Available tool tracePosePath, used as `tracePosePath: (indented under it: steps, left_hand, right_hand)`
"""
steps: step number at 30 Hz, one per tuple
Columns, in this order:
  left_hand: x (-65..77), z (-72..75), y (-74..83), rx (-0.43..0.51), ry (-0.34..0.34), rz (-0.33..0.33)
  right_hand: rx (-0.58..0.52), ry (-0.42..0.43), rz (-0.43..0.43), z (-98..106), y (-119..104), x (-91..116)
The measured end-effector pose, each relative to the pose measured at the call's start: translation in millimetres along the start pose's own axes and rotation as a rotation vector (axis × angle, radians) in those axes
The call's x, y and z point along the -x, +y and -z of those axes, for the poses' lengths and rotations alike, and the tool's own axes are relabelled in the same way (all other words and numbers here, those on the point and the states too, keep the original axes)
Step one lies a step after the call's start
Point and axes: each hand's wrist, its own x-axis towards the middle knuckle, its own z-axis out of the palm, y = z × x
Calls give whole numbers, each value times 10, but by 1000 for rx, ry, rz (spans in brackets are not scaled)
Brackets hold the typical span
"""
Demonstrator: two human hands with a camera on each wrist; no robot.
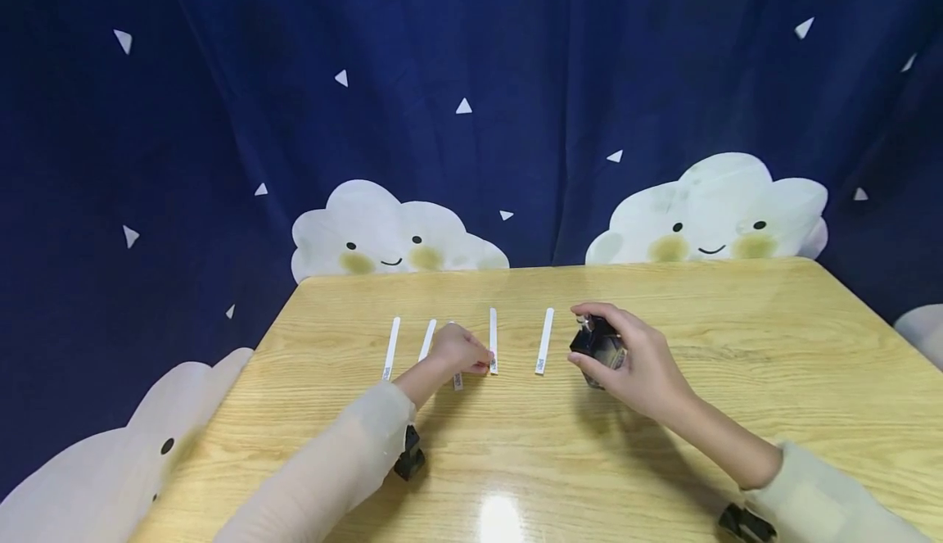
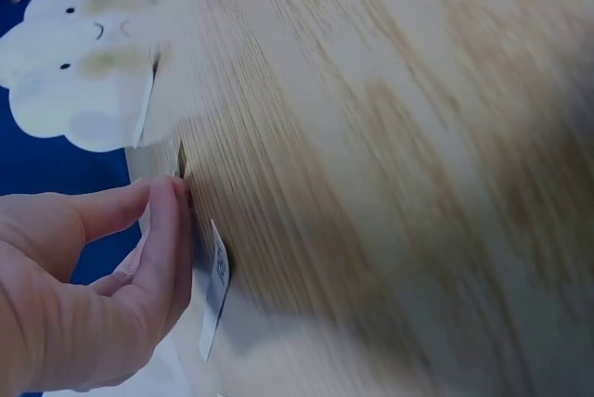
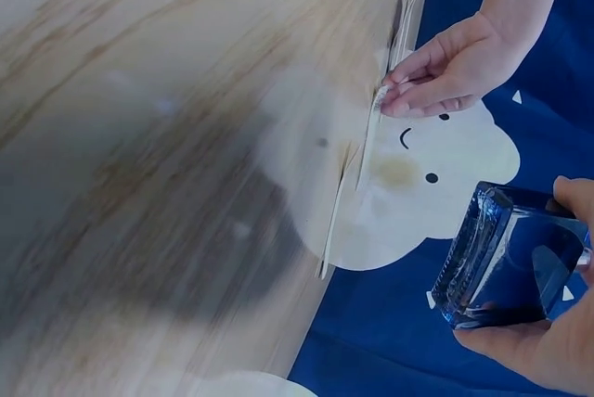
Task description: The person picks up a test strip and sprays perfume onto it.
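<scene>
My right hand (image 1: 648,367) grips a dark, clear-glass perfume bottle (image 1: 608,352) above the table, thumb on one side and fingers on the other. In the right wrist view the bottle (image 3: 510,258) looks blue and see-through, with its thick base turned toward the table. My left hand (image 1: 458,350) pinches the near, printed end of a white paper scent strip (image 1: 493,326) with thumb and fingertips. Just right of it lies another strip (image 1: 544,341). Several more, such as the leftmost strip (image 1: 392,348), lie left of and partly behind the left hand.
The strips lie in a row on a light wooden table (image 1: 773,346). Behind it hangs a dark blue curtain (image 1: 412,52) with white triangles and smiling clouds. A small black device (image 1: 409,454) shows under the left wrist, another black device (image 1: 746,522) under the right.
</scene>
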Motion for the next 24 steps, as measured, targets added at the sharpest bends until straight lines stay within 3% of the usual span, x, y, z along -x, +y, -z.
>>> tracePosePath:
  steps: [6, 12, 17, 20, 24]
  left_hand:
    - [8, 9, 3, -42, 15, -29]
    - [-12, -81, 61, -99, 39, -71]
    - [-7, -217, 185, -145, 24, -116]
    - [-9, -326, 265, -155, 4, -111]
    - [-44, -480, 343, -218, 29, -84]
  right_hand:
    - [-1, 0, 3, 4, 15, 13]
    - [-8, -3, 5, -2, 16, 22]
    - [-18, -3, -7, 6, 14, 29]
    - [-9, -1, -8, 9, 16, 29]
    - [-3, -2, 3, 7, 19, 31]
